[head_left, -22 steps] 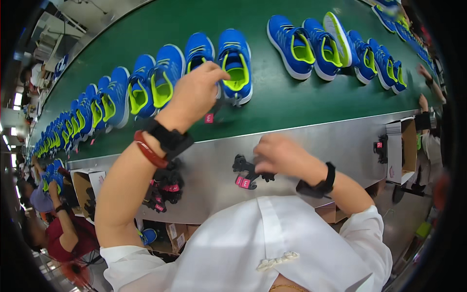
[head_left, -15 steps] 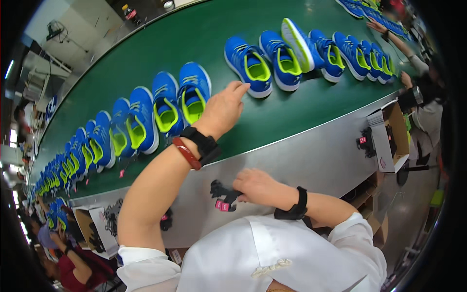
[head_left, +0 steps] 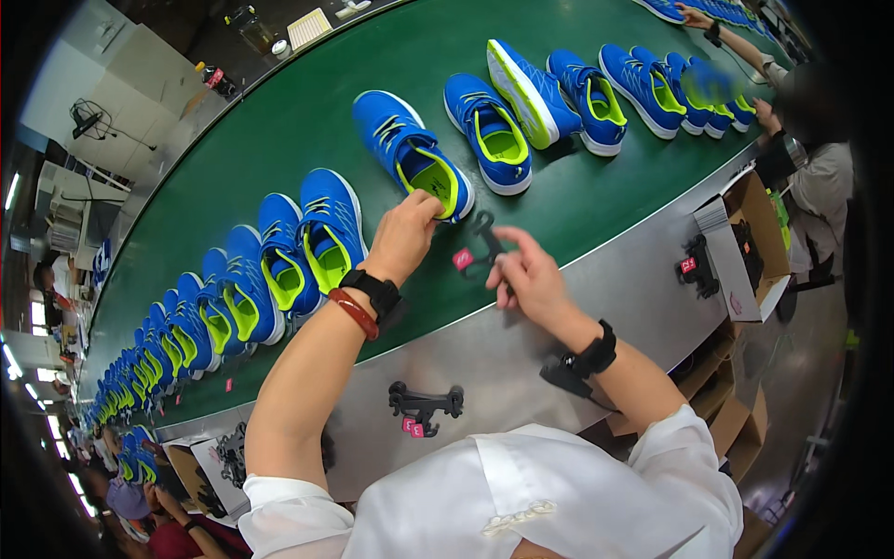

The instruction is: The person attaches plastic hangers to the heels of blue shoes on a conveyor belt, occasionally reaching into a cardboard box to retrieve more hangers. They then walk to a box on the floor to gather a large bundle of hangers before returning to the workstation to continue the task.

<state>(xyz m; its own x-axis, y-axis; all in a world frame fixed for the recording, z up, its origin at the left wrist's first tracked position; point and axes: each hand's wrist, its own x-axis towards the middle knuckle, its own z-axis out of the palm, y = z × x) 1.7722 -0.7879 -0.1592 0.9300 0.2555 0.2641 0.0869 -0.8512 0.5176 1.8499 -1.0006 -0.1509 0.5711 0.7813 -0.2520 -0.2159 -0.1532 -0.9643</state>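
Item: black plastic shoe hanger [head_left: 482,244] with pink tag [head_left: 463,259], over the green conveyor belt [head_left: 307,121] edge. Right hand [head_left: 526,275] is pinching it; left hand [head_left: 405,235] fingers are gripping blue sneaker [head_left: 414,154] heel. Hanger is probably light, stiff, thin; the centre stem looks the surest hold.

A green belt [head_left: 307,121] carries blue shoes [head_left: 414,154] in a long row, one tipped on its side [head_left: 523,88]. Beside it runs a grey metal bench [head_left: 521,373], where black clips [head_left: 426,406] with pink tags lie near a cardboard box [head_left: 745,247].
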